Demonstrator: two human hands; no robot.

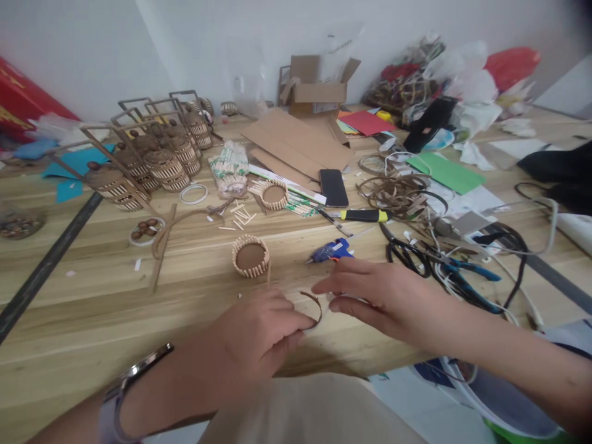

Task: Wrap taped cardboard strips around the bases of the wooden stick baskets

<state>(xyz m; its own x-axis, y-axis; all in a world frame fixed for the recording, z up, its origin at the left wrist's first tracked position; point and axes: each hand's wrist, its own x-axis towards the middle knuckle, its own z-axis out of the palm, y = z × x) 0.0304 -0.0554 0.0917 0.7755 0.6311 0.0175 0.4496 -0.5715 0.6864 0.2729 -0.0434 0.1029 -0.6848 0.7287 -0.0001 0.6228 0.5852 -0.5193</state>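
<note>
My left hand [268, 330] is closed on a thin brown strip [318, 308], which curls out past the fingertips just above the table. A short light piece [269, 274] sticks up beyond the knuckles; whether it belongs to the same strip is hidden. My right hand [370, 296] hovers beside the strip's curled end, thumb and forefinger apart with nothing clearly between them. Ahead of the left hand stands a small round cup ringed with matchsticks [251, 258]. A blue glue gun [330, 250] lies just beyond the right fingertips.
Several finished lidded pots with tall handles [166, 166] stand at the back left. A phone [333, 188], a yellow-black cutter [365, 215], scissors [407, 253], pliers [472, 283] and coiled brown strips [393, 191] spread across the right. A dish of brown beads [147, 231] sits left.
</note>
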